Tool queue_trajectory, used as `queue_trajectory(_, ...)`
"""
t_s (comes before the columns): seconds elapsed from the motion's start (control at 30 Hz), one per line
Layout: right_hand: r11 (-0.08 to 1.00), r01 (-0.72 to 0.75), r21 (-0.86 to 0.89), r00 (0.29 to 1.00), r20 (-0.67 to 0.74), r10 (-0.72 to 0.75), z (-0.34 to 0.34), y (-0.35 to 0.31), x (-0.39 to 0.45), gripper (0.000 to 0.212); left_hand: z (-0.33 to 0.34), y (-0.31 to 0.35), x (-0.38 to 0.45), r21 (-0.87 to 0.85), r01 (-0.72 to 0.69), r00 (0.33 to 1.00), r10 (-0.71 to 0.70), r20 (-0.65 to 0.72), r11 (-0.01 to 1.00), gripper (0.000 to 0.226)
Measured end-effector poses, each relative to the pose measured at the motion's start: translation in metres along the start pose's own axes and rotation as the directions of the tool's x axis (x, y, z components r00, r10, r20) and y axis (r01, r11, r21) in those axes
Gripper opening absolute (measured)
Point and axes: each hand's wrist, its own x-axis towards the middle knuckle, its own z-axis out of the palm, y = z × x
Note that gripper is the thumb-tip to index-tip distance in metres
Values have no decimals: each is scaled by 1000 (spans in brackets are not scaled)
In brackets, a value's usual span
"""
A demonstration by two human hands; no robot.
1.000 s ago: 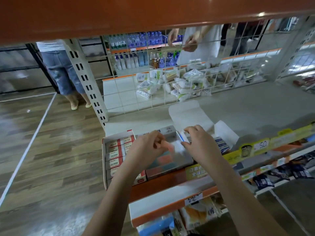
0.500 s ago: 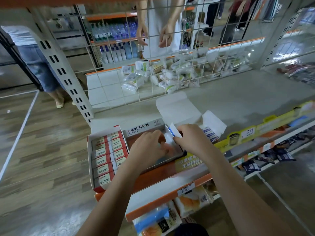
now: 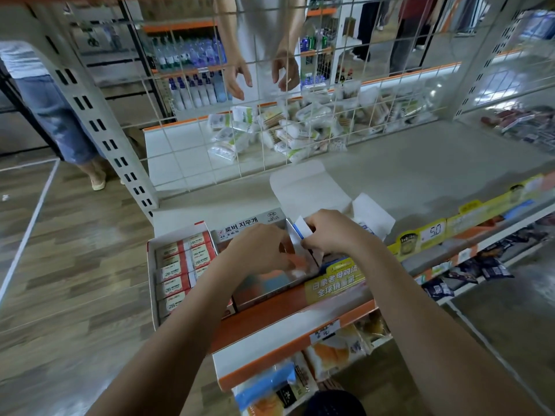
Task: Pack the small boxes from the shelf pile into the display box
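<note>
Both hands are over the open display box (image 3: pixel 270 283) on the shelf (image 3: pixel 405 181). The right hand (image 3: pixel 333 235) pinches a small box (image 3: pixel 300 234) upright at its edge; the left hand (image 3: pixel 258 250), apparently empty, steadies inside. Next: slot it down.

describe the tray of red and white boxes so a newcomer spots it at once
Start at the grey shelf at the front of the view and go to its left end. There, left of the silver display box where both hands work, sits an open white tray. Only it holds neat rows of red-and-white boxes marked 2B.
</note>
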Motion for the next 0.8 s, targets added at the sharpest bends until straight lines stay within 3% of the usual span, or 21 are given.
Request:
queue_trajectory(0.1, 1000, -9, -23, 1000, 21, 9, -3, -2, 2, 11, 0, -1, 0, -46, 6, 999, -3, 51, 999, 37)
queue_trajectory(0.23, 998, -16, -57, 999, 37, 18, -4, -2, 3, 21, 2, -3, 1, -122, 11, 1000, -8, 24, 993, 31)
queue_trajectory(0.37, 999, -14, -52, 999, 45, 16, -5, -1, 5, 15, 6, -2, 2, -127, 3, 1000, -5, -18, 992, 28)
queue_trajectory(0.5, 998, -15, -67, 999, 40, 18, -4, -1, 6, 19, 7, -2, 3, -145, 21, 1000, -23, -17, 989, 35)
queue_trajectory(0.8, 997, -27, -67, 999, 30, 29, -3, 0, 5, 30, 9, -3, 2, -246, 17, 1000, -17, -1, 969, 24)
